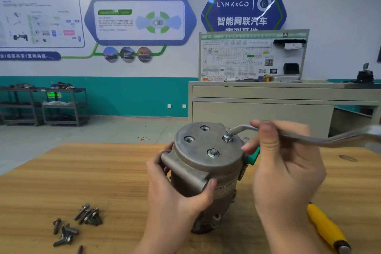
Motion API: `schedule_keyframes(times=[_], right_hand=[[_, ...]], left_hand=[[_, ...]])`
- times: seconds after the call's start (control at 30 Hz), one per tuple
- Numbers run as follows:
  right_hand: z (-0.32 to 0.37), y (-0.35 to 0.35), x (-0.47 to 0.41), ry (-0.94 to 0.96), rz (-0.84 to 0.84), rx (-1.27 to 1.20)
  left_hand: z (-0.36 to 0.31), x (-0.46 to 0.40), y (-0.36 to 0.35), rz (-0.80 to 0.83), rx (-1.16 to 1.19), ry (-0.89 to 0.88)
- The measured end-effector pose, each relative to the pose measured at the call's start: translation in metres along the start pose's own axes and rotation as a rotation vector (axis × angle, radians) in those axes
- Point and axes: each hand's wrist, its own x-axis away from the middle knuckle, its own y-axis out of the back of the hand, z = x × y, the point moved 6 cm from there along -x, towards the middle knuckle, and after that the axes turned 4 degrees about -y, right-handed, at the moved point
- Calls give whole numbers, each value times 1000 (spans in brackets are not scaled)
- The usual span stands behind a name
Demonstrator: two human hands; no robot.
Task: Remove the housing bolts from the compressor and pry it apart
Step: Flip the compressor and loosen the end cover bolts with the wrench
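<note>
A grey metal compressor stands upright on the wooden table. My left hand grips its side bracket and body. My right hand holds the shaft of a silver wrench, whose ring end sits on a raised bolt at the far right of the top face. A second bolt sits seated near the front edge of the top. Two bolt holes on the left of the top face are empty. A green plug sticks out on the compressor's right side.
Several removed bolts lie loose on the table at the front left. A yellow-handled tool lies at the front right, partly behind my right wrist. A beige cabinet and dark shelving carts stand beyond the table.
</note>
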Motion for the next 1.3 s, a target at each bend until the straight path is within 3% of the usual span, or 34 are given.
schedule_keyframes(times=[0.17, 0.27, 0.43, 0.5, 0.63, 0.77, 0.83, 0.93, 1.07, 1.2, 1.3], right_hand=[[15, -21, 21, 273, 179, 240], [16, -25, 34, 313, 123, 293], [-12, 4, 19, -163, -255, -226], [-35, 16, 6, -400, -313, -362], [-71, 19, -8, -786, -168, -559], [-81, 15, -7, -887, -21, -677], [-79, 14, -8, -870, -23, -688], [-73, 24, -14, -775, -192, -753], [-56, 42, -18, -517, -358, -411], [-34, 28, -13, -285, -223, -85], [-27, 14, -6, -224, -97, -28]], left_hand=[[2, -1, 3, -20, 31, -12], [7, -5, 5, 24, 47, 5], [8, -14, 10, 141, 96, 16], [7, -16, 10, 179, 124, 29], [8, -16, 10, 196, 139, 50], [9, -13, 7, 199, 117, 65], [9, -13, 8, 182, 113, 59], [9, -12, 9, 156, 90, 46], [10, -10, 9, 105, 47, 40], [9, -4, 5, 31, 26, 18], [8, 2, 2, -20, 24, 19]])
